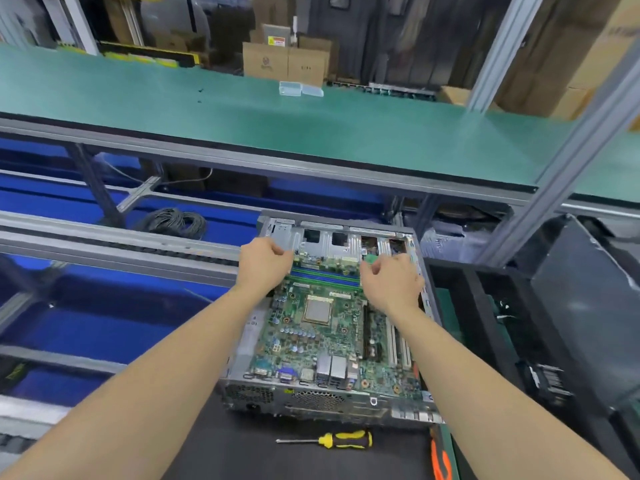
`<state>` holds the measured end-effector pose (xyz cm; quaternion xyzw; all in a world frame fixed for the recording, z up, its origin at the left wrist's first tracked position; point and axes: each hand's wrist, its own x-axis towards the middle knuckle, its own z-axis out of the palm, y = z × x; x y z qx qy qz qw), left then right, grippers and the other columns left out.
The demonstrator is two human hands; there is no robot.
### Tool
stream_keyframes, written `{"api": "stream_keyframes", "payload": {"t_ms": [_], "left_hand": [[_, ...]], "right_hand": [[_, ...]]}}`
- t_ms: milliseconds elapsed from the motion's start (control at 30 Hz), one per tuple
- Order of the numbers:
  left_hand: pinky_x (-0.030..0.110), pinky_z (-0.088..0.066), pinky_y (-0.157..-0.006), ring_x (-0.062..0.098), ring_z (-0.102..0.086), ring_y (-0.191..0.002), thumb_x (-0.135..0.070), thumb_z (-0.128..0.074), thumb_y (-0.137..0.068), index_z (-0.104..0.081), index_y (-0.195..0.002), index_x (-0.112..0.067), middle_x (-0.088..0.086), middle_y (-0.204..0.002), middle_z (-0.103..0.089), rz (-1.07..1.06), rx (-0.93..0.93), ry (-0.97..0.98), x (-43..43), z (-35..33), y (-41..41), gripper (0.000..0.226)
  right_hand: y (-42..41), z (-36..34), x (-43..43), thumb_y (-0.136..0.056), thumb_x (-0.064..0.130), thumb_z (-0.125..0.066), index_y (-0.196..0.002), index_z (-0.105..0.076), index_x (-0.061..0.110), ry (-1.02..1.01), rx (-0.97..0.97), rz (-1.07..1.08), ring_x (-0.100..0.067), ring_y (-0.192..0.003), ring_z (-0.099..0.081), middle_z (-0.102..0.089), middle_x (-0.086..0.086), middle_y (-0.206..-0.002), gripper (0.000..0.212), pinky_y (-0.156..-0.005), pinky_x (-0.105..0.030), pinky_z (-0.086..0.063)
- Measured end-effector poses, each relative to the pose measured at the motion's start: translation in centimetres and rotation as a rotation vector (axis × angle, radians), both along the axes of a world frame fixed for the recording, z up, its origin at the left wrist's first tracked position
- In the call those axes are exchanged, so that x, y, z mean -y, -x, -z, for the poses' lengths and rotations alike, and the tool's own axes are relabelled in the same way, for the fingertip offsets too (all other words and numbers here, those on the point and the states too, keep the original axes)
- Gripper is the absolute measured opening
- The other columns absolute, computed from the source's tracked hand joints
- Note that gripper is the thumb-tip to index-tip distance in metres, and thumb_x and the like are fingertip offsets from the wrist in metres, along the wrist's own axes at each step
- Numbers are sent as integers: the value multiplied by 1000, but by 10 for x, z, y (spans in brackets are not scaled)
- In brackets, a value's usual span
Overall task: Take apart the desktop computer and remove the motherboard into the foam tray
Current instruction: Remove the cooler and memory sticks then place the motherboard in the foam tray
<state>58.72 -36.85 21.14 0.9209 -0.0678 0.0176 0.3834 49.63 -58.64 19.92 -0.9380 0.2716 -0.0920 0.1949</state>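
Left hand: the left hand [265, 263] has its fingers curled, with the tips down at the board's far left corner. I cannot tell whether they clamp anything.
Right hand: the right hand [391, 282] is also curled, thumb and forefinger close together beside a small green tab [372, 258]. I cannot tell whether it is a true pinch.
Motherboard: the green rectangular motherboard [322, 337] lies flat inside the case, under both hands. Its blue and green memory slots [325, 277] span the gap between the 2 hands.
Processor socket: the square silver processor socket [318, 309] sits just on the person's side of both hands.
Case: the open grey sheet-metal computer case [311, 400] surrounds the board, with its perforated wall down by the forearms.
Screwdriver: the yellow-and-black-handled screwdriver [343, 439] lies on the dark mat [242, 455] between the forearms, apart from the case.
Cable: a coil of grey cable [173, 220] lies beyond and left of the left hand.
Boxes: 2 clear plastic boxes [299, 89] stand on the green-topped shelf [173, 98], far beyond both hands.
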Motion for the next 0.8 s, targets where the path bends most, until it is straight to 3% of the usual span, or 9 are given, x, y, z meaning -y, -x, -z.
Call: {"api": "stream_keyframes", "payload": {"t_ms": [133, 267, 367, 467, 633, 800], "left_hand": [[32, -53, -65, 20, -62, -61, -28, -62, -95, -54, -59, -11, 0, -55, -60, 55, -10, -1, -3, 5, -2, 40], [34, -48, -60, 27, -59, -62, -31, -59, -98, -55, -61, -8, 8, -56, -55, 119, 17, -35, -7, 8, -2, 43], [29, -38, -54, 19, -52, -57, -28, -57, -97, -55, -61, -8, 4, -55, -55, 146, 22, -30, -8, 10, -1, 41], [30, -32, -52, 20, -44, -55, -25, -54, -98, -52, -63, -4, 5, -56, -48, 164, 20, -36, -6, 9, -1, 40], [30, -29, -49, 20, -40, -52, -21, -52, -99, -45, -60, -8, 4, -54, -42, 172, 35, -51, -4, 9, 2, 42], [32, -32, -55, 24, -44, -59, -16, -48, -98, -46, -64, -9, 10, -60, -47, 155, -76, -49, -3, 3, -1, 35]], "right_hand": [[2, 9, 3, -101, 48, -43, -73, -49, 31, -15, 37, -43, -25, -108, -47, -47, 3, -110, 34, -102, -49, -30], [1, 15, 4, -103, 41, -36, -79, -54, 30, 24, 46, -94, -18, -101, -36, -45, 7, -109, 32, -90, -42, -22], [1, 16, 5, -100, 41, -32, -78, -52, 32, 8, 44, -110, -17, -103, -36, -47, 8, -111, 31, -91, -43, -25], [2, 15, 5, -99, 38, -31, -76, -50, 32, -4, 40, -115, -18, -106, -37, -49, 7, -113, 30, -94, -45, -28], [-1, 16, 5, -103, 37, -30, -91, -60, 25, 37, -17, -118, -20, -112, -37, -46, 5, -119, 35, -101, -50, -31], [-2, 17, 6, -103, 33, -33, -88, -63, 22, 14, -11, -92, -18, -110, -37, -48, 5, -119, 35, -99, -46, -30]]}}
